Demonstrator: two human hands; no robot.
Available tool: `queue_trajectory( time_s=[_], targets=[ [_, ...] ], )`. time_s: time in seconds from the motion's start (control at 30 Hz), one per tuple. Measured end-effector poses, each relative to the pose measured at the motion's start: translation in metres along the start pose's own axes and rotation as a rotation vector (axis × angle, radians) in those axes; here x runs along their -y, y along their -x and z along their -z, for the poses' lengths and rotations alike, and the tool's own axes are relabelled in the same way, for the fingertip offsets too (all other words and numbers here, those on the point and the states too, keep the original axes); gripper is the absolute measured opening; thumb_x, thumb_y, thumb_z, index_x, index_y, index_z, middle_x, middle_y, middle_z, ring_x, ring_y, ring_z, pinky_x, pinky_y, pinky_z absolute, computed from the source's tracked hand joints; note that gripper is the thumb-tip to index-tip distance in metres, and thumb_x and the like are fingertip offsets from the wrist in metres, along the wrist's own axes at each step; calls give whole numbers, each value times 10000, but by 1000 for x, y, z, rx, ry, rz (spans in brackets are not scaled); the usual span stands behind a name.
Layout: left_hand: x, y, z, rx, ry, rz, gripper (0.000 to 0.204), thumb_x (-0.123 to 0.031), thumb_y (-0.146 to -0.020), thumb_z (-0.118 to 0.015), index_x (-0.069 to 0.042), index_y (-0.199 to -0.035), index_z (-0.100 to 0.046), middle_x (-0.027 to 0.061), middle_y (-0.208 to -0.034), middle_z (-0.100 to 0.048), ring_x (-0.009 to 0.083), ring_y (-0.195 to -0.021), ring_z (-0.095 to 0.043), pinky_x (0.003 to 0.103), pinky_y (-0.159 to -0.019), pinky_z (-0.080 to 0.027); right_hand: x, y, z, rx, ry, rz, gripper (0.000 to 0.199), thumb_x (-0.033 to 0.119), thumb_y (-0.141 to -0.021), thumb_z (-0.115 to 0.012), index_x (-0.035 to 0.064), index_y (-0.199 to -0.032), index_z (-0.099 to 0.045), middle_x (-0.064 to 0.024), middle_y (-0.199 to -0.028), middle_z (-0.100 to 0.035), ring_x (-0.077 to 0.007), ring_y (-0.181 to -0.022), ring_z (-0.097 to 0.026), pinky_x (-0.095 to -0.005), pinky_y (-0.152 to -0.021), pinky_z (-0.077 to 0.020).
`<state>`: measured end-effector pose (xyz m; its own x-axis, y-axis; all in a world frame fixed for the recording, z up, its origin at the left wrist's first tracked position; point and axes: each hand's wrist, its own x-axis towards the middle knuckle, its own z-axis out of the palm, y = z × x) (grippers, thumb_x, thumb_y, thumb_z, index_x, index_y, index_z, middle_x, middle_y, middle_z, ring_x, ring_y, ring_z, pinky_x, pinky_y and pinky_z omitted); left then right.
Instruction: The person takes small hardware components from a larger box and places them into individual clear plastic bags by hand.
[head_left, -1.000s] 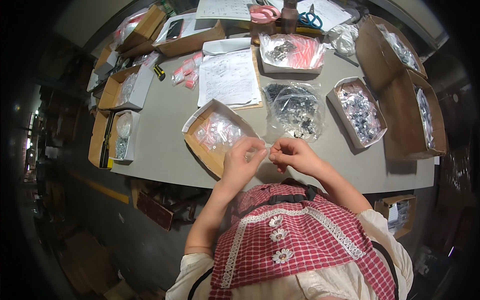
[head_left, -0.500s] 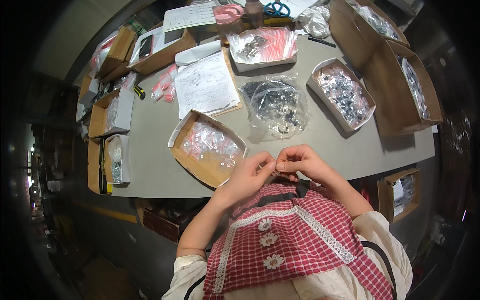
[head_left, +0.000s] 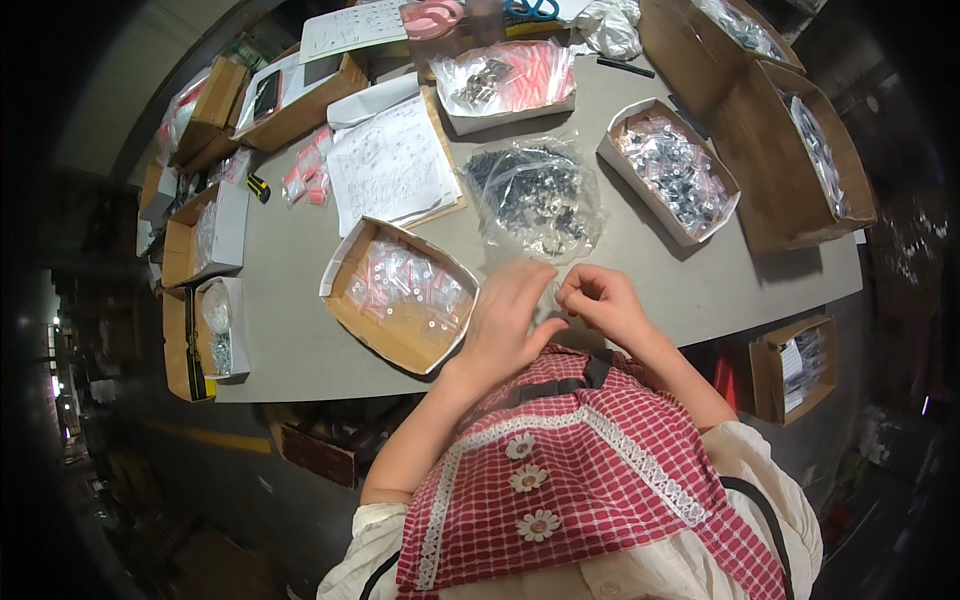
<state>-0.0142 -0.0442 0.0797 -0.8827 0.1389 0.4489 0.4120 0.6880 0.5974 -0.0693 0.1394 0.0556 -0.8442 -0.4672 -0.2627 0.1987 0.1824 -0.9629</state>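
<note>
Ideally, the right hand (head_left: 604, 305) holds its pinch, seemingly on a clear piece (head_left: 554, 292), steady for the left hand (head_left: 506, 318), loosely spread just leftward with nothing visibly held.

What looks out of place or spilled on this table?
Nothing looks clearly spilled or damaged. Mildly odd: the red plastic packets lie loose on the table, left of the printed sheets, whereas other small bags sit in the open cardboard box beside the left hand.
</note>
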Motion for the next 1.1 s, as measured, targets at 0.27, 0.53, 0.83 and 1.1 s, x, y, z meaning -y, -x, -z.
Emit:
queue_trajectory(
  time_s=[0.27,0.53,0.83,1.1],
  targets=[
    [25,21,-6,6,5,82,312,-199,-782,-796,-39,-1032,-698,119,-1001,-717,303,-912,-671,388,-807,-502,-20,-53,20,-167,690,315,187,218,-887,-651,48,-958,-685,-119,-859,-681,-285,-710,-675,-395,-649,-525],
    [26,30,-14,-22,22,96,299,-202,-791,-786,-37,-1022,-693,114,-982,-714,305,-889,-666,393,-792,-496,-60,-75,15,0,1264,403,206,166,-829,-646,68,-1010,-654,-119,-886,-645,-336,-777,-674,-440,-660,-542],
    [27,32,-19,-45,25,127,313,-209,-798,-779,-38,-1043,-687,113,-1010,-708,308,-910,-660,397,-807,-493,23,-21,11,186,488,548,113,75,-863,-702,4,-951,-690,-99,-834,-663,-165,-708,-654,-306,-614,-507],
    [32,35,-25,-34,27,134,334,-222,-795,-783,-38,-1057,-687,112,-1014,-707,302,-917,-658,396,-820,-494,-38,-75,16,-66,927,564,171,95,-874,-590,34,-1022,-652,-159,-976,-650,-371,-809,-673,-463,-643,-541]
  ],
)
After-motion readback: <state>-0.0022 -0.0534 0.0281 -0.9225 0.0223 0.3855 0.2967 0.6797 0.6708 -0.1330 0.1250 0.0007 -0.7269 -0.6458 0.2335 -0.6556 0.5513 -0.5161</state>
